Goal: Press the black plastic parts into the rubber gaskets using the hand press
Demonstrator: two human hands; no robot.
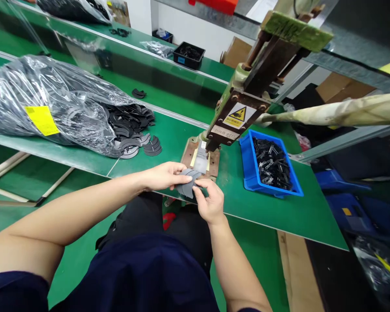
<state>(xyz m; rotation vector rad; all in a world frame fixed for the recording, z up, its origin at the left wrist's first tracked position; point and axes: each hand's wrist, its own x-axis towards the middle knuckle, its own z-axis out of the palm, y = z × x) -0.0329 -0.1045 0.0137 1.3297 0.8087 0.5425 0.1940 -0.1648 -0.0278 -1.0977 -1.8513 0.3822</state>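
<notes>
Both hands, left [164, 175] and right [209, 201], pinch a curved black piece [186, 184] before the press [234, 117].

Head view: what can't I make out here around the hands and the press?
- Curved black piece: its edges are covered by the left hand and right hand.
- Warning label on the press: text too small.
- Blue bin: parts a dark tangle.

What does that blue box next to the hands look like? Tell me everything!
The blue plastic bin is a shallow rectangular tray with raised walls. It sits flat on the green workbench, right of the press machine, angled slightly. Small black clip-like parts fill it in a heap. Neither hand touches it.
</notes>
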